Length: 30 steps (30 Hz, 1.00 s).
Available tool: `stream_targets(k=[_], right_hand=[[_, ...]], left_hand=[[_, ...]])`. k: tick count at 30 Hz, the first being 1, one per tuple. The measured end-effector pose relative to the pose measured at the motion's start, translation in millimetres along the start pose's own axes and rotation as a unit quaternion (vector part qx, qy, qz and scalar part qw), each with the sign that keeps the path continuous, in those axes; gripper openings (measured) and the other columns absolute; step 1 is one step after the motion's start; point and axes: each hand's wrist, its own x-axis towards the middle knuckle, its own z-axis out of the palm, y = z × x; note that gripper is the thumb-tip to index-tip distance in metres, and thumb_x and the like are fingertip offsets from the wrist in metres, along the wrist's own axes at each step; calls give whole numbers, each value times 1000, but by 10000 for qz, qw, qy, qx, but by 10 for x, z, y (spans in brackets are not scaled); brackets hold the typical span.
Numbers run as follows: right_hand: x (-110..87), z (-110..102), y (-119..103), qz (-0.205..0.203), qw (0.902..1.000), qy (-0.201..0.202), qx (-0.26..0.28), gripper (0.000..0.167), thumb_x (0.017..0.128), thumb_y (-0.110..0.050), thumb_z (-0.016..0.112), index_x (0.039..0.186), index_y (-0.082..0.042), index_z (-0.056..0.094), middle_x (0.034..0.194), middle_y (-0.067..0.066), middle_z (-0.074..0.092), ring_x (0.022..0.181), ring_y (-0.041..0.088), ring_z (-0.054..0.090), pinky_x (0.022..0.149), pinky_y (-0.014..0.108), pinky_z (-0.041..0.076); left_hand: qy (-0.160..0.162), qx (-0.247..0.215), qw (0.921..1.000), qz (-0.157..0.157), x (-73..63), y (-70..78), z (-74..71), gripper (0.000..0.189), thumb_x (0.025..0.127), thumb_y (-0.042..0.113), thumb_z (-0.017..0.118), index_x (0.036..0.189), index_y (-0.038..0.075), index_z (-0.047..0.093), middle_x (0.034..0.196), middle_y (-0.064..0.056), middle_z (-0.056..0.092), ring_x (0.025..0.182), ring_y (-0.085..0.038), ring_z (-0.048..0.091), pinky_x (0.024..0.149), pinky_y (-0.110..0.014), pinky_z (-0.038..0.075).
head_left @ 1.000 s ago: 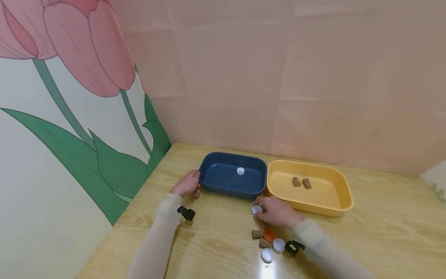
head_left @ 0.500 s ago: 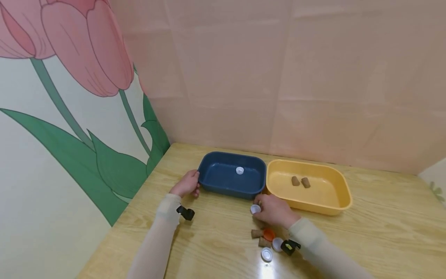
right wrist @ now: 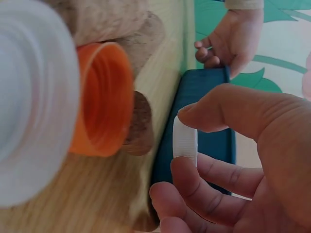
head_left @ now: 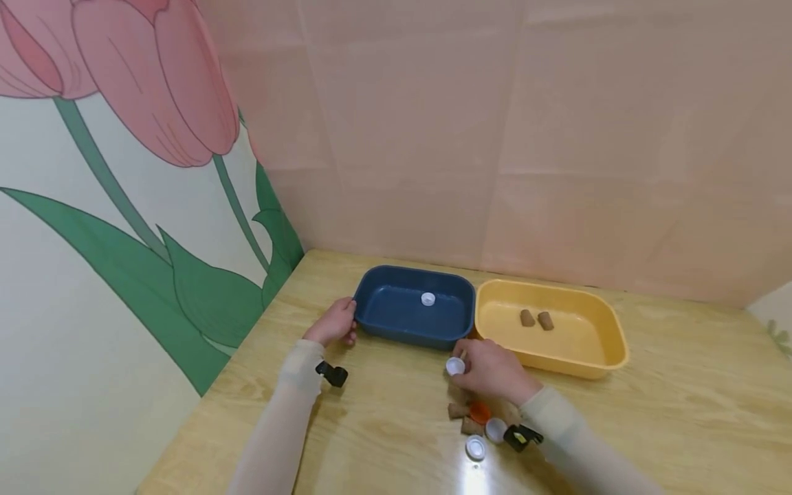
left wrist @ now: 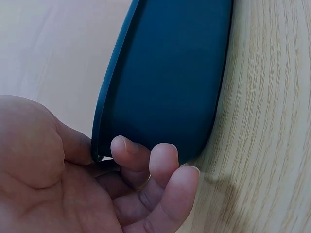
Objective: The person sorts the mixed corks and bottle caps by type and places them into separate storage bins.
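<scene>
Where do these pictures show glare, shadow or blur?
Head view: glare on the pale wooden table, below the lowest round white cap; left wrist view: dim light, a soft shadow on the wood beside the left hand holding the dark blue plastic tray; right wrist view: blurred round white cap at the left edge, the ribbed white plastic cap in the right hand sharper.

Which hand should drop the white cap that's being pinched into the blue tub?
Probably the right hand: it already pinches the white cap, close to the front of the blue tub. The left hand holds the tub's left end, so it's busy.
</scene>
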Motion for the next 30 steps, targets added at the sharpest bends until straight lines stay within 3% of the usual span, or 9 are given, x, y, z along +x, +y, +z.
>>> stream_targets(k=[9,17,30], right_hand=[[-76,-75,-78,-36,10000,10,10,26,76,-26,83,95,-16,69,69,-8,59,63,12,53,53,31,44],[-104,-206,-131,-196,9991,384,-29,22,79,-32,81,90,-17,69,67,-10,57,59,11,50,50,30,41],[6,-461,-134,-436,9975,559,45,20,83,-34,79,88,-17,71,71,-8,61,62,10,52,56,29,44]], left_hand=[[26,128,9999,-48,-66,3,-15,36,111,19,25,124,-5,50,75,-6,46,58,-21,55,55,-34,54],[53,87,9999,5,-93,-3,-19,37,111,20,25,125,-5,49,76,-6,46,60,-21,54,56,-35,54],[27,14,10000,-13,-48,45,12,35,111,20,25,117,-4,49,73,-5,45,58,-20,53,53,-31,53]])
